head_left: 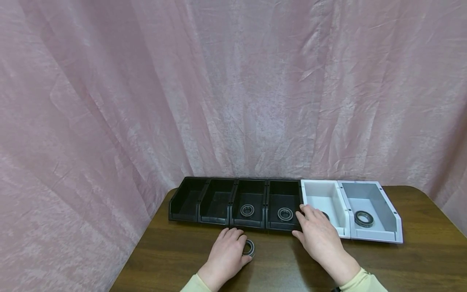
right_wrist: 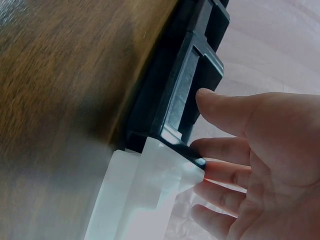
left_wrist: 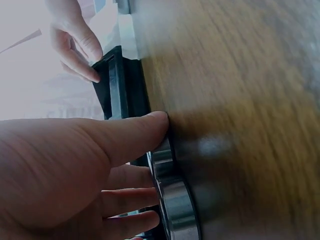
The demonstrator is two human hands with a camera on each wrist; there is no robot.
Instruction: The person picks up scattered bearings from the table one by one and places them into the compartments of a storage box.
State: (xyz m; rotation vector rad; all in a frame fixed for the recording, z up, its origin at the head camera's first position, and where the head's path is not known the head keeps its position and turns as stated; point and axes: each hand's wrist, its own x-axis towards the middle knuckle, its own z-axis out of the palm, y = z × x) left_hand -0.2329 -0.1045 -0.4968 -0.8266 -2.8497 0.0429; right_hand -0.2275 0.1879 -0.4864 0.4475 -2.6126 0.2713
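Observation:
My left hand (head_left: 225, 253) is low at the tabletop, its thumb and fingers around a ball bearing (head_left: 252, 246) in front of the black bins. In the left wrist view the thumb meets the rim of one bearing, and a second bearing (left_wrist: 181, 212) lies beside it under the fingers; the head view hides that one. My right hand (head_left: 317, 233) is over the border of the rightmost black bin (head_left: 284, 188) and the white bin (head_left: 321, 188), fingers relaxed and spread, holding nothing. It partly covers a bearing (head_left: 326, 215) in the white bin.
Bearings also lie in two black bins, one bearing (head_left: 247, 210) and another bearing (head_left: 285, 214), and a larger bearing (head_left: 364, 219) is in the grey bin (head_left: 377, 194). Two more black bins stand at the left end of the row. Behind the wooden table (head_left: 277, 267) hangs a pink curtain (head_left: 255, 89).

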